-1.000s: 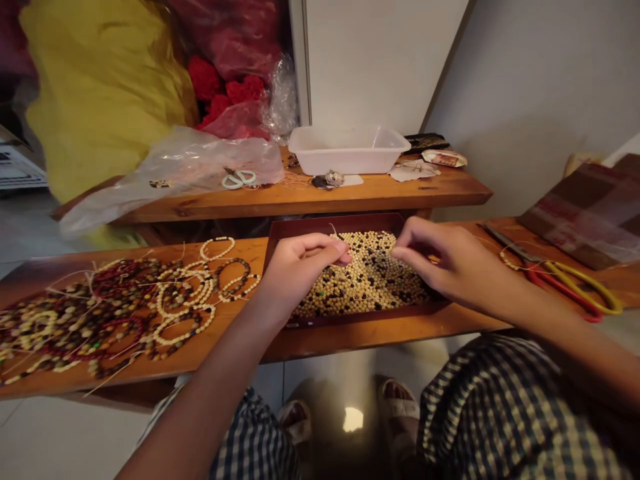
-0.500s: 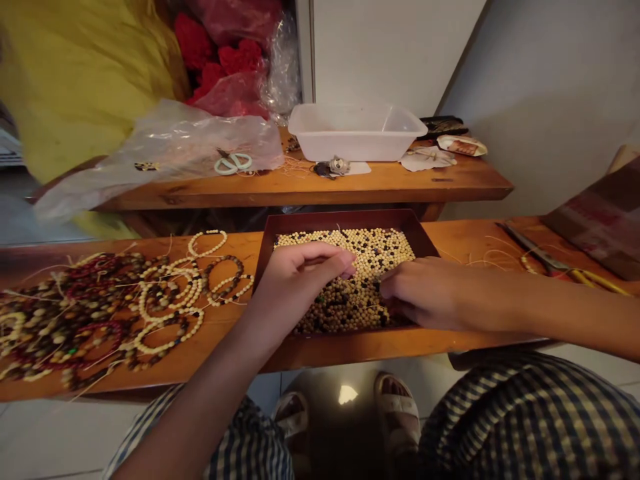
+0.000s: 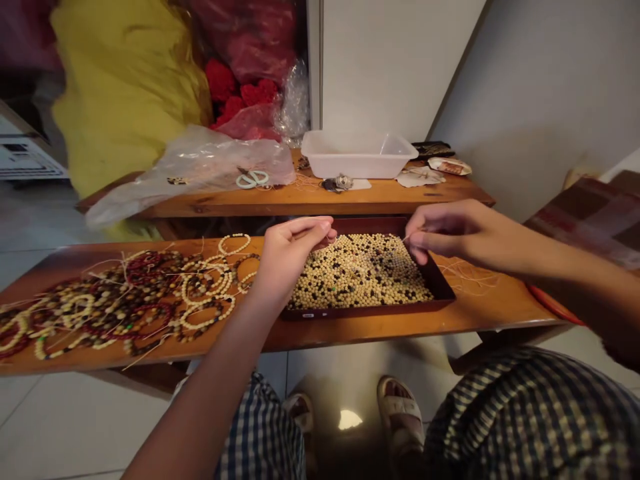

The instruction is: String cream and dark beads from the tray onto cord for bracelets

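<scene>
A dark red tray holds many small cream and dark beads. My left hand is closed in a pinch above the tray's left side; something tiny shows at its fingertips, too small to name. Over the right rim, my right hand is closed, thumb against fingers, with a short end of thin string showing at the tips. To the left of the tray, a heap of beaded bracelets in cream, brown and dark red lies on the wooden bench.
Behind, a second wooden bench bears a white plastic tub, scissors and a clear plastic bag. Loose strings lie right of the tray. A cardboard box stands at the right.
My right hand has risen out of the beads to the tray's right rim, away from my left hand. The left stays pinched. The camera view has shifted.
</scene>
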`<move>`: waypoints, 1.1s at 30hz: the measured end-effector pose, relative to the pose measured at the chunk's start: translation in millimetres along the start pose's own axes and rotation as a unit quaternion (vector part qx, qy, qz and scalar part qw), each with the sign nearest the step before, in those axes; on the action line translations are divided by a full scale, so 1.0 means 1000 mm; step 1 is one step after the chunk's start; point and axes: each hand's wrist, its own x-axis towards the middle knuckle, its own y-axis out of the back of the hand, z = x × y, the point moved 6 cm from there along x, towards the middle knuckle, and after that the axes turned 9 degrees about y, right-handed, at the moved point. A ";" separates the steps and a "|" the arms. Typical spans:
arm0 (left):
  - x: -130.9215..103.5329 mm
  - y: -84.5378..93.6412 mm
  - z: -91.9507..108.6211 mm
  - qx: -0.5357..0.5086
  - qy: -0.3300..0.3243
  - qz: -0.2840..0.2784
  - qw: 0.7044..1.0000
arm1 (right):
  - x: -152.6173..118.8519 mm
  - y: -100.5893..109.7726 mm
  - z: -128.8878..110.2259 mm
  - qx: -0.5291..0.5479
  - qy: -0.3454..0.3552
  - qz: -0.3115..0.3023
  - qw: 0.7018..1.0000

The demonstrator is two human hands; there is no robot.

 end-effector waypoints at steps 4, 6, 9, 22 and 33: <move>-0.004 -0.005 0.001 0.028 -0.014 0.001 1.000 | -0.007 -0.004 0.006 -0.059 -0.015 0.047 0.997; -0.005 -0.008 0.000 0.045 -0.015 -0.002 0.999 | -0.009 -0.010 0.007 -0.102 -0.010 0.045 0.994; -0.005 -0.012 -0.003 0.064 -0.005 -0.012 0.998 | -0.010 -0.018 0.006 -0.140 -0.001 0.010 0.990; -0.014 -0.002 -0.003 0.610 -0.095 0.085 0.782 | -0.018 -0.010 0.030 -0.243 -0.022 -0.004 0.970; -0.010 -0.056 -0.028 0.632 -0.162 -0.136 0.746 | -0.024 0.003 0.006 -0.154 0.009 0.208 0.966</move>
